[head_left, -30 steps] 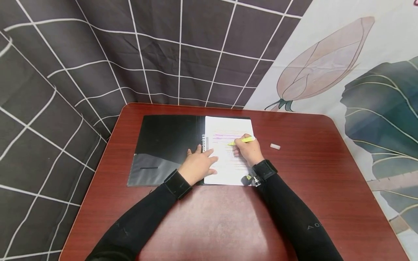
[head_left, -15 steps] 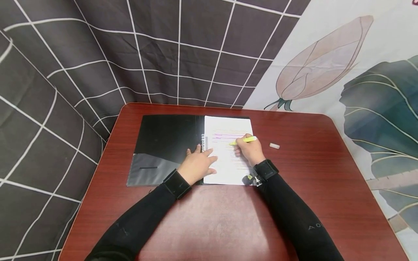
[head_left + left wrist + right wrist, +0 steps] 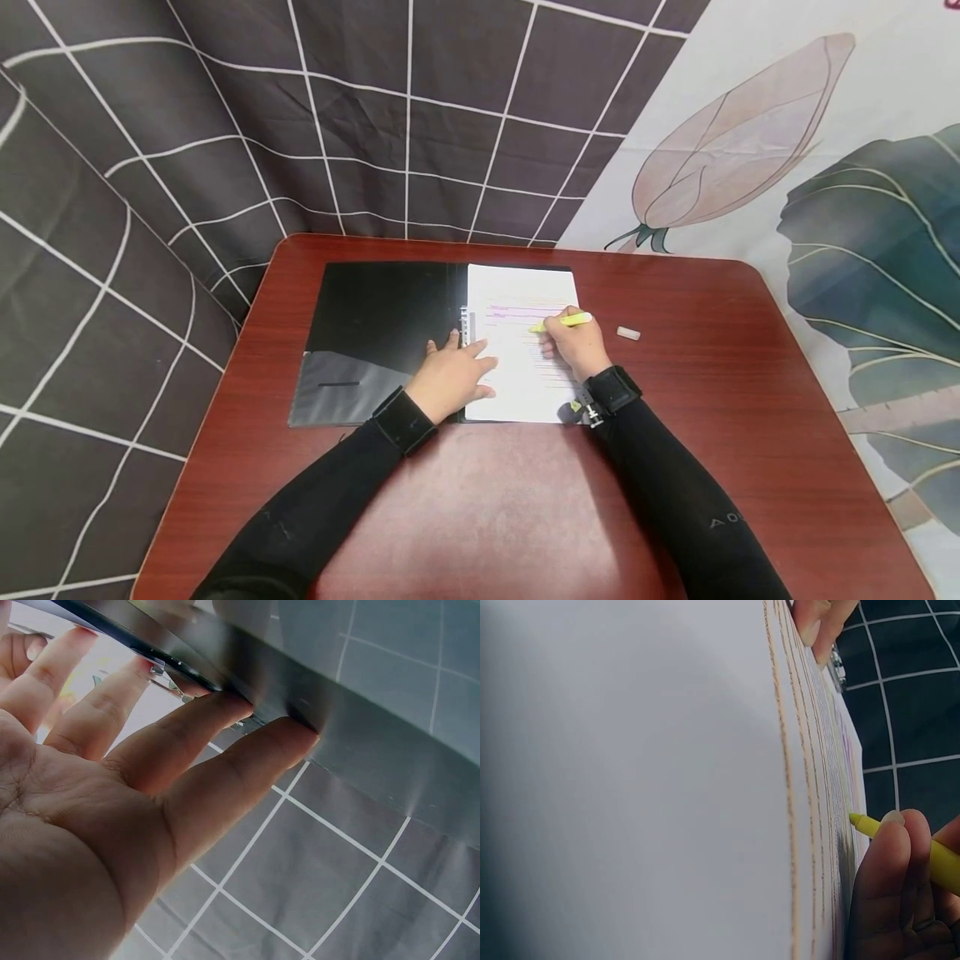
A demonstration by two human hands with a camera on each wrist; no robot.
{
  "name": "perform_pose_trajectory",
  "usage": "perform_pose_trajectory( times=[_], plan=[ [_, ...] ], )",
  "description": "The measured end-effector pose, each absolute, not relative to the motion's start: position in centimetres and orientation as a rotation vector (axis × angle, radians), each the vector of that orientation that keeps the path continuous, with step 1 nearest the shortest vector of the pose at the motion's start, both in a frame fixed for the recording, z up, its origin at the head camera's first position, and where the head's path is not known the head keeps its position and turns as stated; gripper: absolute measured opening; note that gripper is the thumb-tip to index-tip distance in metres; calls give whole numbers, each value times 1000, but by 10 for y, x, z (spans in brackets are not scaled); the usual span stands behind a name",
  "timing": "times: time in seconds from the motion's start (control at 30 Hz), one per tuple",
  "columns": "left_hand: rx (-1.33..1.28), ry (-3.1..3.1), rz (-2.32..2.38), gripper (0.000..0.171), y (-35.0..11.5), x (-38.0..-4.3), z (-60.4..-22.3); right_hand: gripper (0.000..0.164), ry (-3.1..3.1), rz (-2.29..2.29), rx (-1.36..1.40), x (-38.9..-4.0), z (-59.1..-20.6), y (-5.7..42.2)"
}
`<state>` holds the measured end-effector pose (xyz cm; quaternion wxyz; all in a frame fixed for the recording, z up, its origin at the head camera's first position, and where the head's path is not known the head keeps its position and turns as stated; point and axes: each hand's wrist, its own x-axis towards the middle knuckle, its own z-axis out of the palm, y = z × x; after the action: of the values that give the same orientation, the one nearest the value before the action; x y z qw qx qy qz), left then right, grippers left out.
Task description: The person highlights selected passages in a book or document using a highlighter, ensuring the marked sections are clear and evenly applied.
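Observation:
A black ring binder [image 3: 382, 312] lies spread on the table, white lined paper [image 3: 517, 396] on its right side. Purple strokes [image 3: 513, 312] mark some upper lines of the page. My right hand [image 3: 577, 346] pinches a yellow highlighter [image 3: 576, 318], its tip at the paper around mid-page; the right wrist view shows the uncapped tip close on the lines. My left hand [image 3: 450, 379] rests with spread fingers across the binder's rings and the page's left edge. In the left wrist view its straight fingertips [image 3: 304, 735] press on the binder.
A small whitish cap-like piece [image 3: 628, 333] lies on the red-brown table [image 3: 720, 367], right of the binder. Dark grid-patterned cloth [image 3: 360, 108] hangs behind and to the left. Cloth with a leaf print [image 3: 885, 242] hangs on the right.
The right hand and highlighter have slid slightly rightward along the line on the page. My left hand stays in place on the binder.

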<state>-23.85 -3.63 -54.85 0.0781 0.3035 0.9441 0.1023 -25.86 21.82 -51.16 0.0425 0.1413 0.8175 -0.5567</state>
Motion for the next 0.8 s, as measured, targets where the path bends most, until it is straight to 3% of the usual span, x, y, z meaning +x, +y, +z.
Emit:
perform_pose_trajectory(
  times=[0.8],
  plan=[
    [918,2807,307,62,-38,-238,-545,10,2492,-1705,464,-256,-510,229]
  ],
)
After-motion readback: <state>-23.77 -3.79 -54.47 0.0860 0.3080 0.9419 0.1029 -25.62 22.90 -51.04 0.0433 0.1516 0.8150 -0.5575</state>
